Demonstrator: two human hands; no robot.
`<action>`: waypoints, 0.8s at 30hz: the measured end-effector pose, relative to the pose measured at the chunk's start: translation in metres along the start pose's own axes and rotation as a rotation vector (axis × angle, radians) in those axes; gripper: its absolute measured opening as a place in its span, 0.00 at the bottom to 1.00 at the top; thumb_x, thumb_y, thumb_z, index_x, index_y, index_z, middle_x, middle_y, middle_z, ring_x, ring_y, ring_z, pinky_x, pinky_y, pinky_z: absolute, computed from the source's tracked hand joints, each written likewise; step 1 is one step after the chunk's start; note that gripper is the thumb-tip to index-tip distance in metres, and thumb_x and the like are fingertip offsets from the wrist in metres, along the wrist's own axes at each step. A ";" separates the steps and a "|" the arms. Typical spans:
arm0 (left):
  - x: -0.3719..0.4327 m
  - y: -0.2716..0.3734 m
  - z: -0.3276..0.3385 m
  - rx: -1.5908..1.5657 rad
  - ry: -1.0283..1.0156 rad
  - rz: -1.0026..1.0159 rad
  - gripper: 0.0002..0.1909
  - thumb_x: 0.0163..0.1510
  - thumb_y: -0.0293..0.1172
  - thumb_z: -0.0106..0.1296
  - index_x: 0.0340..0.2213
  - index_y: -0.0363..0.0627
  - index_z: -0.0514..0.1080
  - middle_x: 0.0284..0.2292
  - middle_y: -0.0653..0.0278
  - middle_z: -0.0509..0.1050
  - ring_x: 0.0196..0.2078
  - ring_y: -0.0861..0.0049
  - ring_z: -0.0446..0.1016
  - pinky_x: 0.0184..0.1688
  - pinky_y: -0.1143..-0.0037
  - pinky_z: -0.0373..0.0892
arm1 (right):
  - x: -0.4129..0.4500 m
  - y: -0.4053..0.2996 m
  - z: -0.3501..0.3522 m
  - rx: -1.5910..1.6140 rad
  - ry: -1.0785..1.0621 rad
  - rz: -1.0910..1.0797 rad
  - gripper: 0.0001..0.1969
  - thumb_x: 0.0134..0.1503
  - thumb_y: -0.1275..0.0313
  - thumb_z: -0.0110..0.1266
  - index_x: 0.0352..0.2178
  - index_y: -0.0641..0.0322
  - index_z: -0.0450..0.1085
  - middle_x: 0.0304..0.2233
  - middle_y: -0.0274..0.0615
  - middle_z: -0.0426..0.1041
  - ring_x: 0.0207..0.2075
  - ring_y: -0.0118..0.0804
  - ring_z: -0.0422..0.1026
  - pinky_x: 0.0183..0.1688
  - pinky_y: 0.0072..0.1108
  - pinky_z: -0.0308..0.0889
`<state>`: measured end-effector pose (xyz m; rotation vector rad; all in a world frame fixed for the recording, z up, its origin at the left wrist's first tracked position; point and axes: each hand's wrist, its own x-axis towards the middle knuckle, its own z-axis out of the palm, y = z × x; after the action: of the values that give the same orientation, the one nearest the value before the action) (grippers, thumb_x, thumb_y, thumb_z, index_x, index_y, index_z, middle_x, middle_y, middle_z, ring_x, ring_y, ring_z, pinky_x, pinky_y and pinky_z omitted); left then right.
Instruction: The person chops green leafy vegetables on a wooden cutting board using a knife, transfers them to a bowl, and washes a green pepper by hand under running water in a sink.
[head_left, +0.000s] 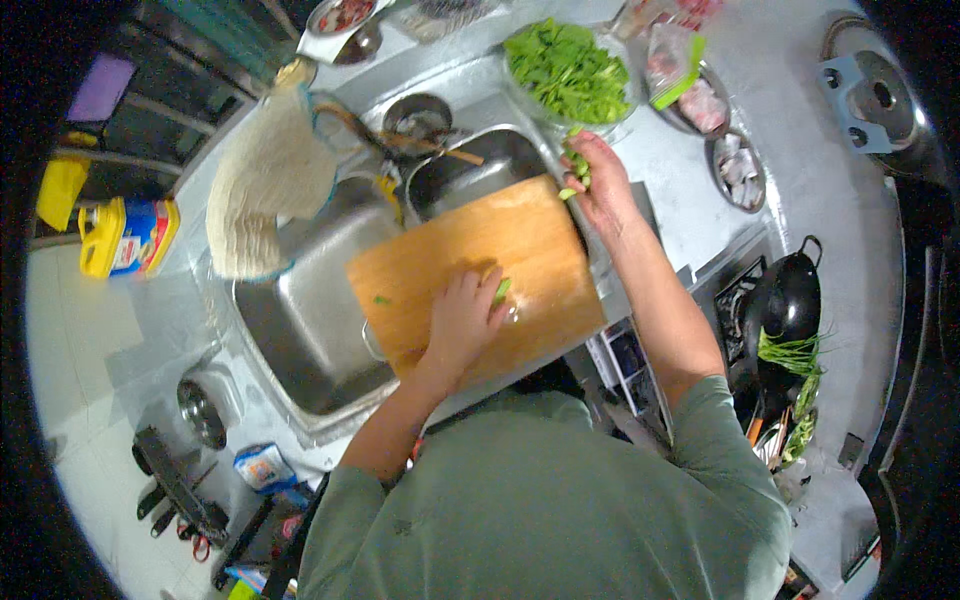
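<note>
A wooden cutting board (480, 247) lies tilted across the edge of the double steel sink. My left hand (466, 311) is on the board, its curled fingers against a small green vegetable piece (502, 291); how firmly they hold it cannot be told. Another green scrap (382, 300) lies near the board's left side. Beyond the board's upper right corner, my right hand (598, 176) is closed on several chopped green pieces (577, 166). Just above that hand stands a clear bowl heaped with leafy greens (574, 75).
A steel sink basin (330, 300) opens left of the board, with a pale cloth (262, 180) hanging over it. Dishes of raw meat (701, 109) and fish pieces (739, 172) stand at upper right. A black wok (793, 300) is at right, a yellow jug (127, 236) at left.
</note>
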<state>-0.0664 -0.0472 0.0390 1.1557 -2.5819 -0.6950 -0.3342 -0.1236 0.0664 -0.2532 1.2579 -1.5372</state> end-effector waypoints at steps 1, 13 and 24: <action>0.000 0.004 0.003 0.038 -0.079 -0.033 0.25 0.50 0.40 0.55 0.49 0.45 0.67 0.44 0.53 0.69 0.47 0.55 0.68 0.47 0.62 0.68 | 0.014 -0.016 -0.007 -0.095 0.083 -0.055 0.09 0.56 0.71 0.52 0.39 0.53 0.64 0.29 0.31 0.68 0.26 0.26 0.66 0.22 0.18 0.59; 0.002 0.008 0.020 0.080 -0.082 -0.089 0.18 0.50 0.33 0.53 0.44 0.44 0.68 0.41 0.54 0.71 0.41 0.57 0.71 0.41 0.64 0.70 | 0.177 -0.067 -0.067 -1.158 0.247 -0.930 0.11 0.52 0.68 0.53 0.34 0.64 0.71 0.34 0.54 0.73 0.38 0.55 0.71 0.42 0.35 0.67; 0.072 0.031 -0.011 -0.444 0.056 -0.438 0.14 0.51 0.29 0.55 0.40 0.41 0.69 0.31 0.55 0.74 0.31 0.66 0.75 0.34 0.71 0.70 | 0.109 -0.074 -0.069 -1.236 0.130 -1.011 0.16 0.58 0.70 0.50 0.47 0.65 0.68 0.53 0.51 0.67 0.53 0.50 0.67 0.56 0.32 0.60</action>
<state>-0.1301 -0.0871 0.0651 1.5541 -1.9853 -1.2277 -0.4694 -0.1831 0.0495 -1.8154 2.2399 -1.2861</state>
